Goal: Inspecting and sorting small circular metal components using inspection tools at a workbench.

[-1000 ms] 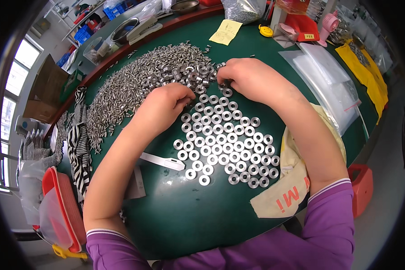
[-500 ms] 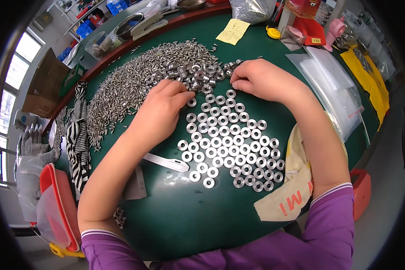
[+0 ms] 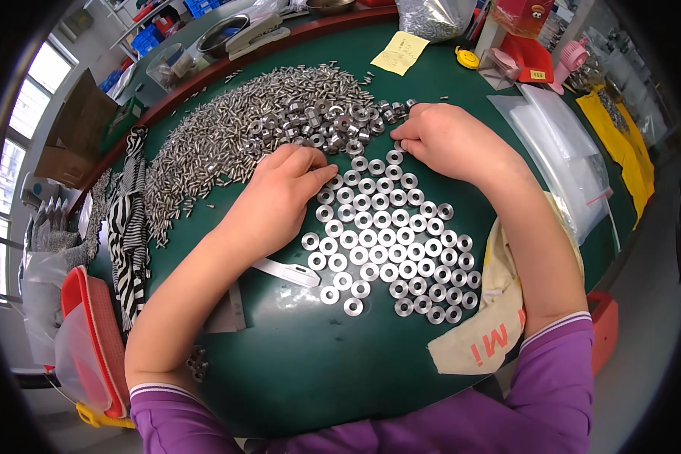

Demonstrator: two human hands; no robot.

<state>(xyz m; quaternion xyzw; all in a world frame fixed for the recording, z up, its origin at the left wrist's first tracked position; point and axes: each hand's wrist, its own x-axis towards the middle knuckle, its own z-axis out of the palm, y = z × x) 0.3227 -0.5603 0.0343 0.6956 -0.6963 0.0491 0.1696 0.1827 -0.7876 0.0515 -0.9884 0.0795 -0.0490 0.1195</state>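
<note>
Steel rings (image 3: pixel 390 242), flat and round, are lying in tidy slanting rows on the green table (image 3: pixel 303 363); I am taking this block of rows as my landmark. I am seeing the left hand (image 3: pixel 276 198) resting palm down at the block's upper left edge, fingers held together and curled, the fingertips (image 3: pixel 321 174) touching the nearest rings there. I am seeing the right hand (image 3: pixel 443 140) lying at the block's far end, fingers bunched and pressing down on loose rings; whether it is pinching one I cannot tell. Beyond the block, a loose heap of rings (image 3: pixel 321 121) is merging into a wide spread of small metal pins (image 3: pixel 219 144) running off to the left. Just left of the block's near corner a white strip (image 3: pixel 287 272) is lying flat. Right of the block, a cream cloth (image 3: pixel 495 318) is sitting under the right forearm, with clear plastic bags (image 3: pixel 564 159) further right. A yellow paper note (image 3: pixel 399 53) is lying well beyond the heap. A striped cloth (image 3: pixel 129 227) is hanging at the table's left rim.
</note>
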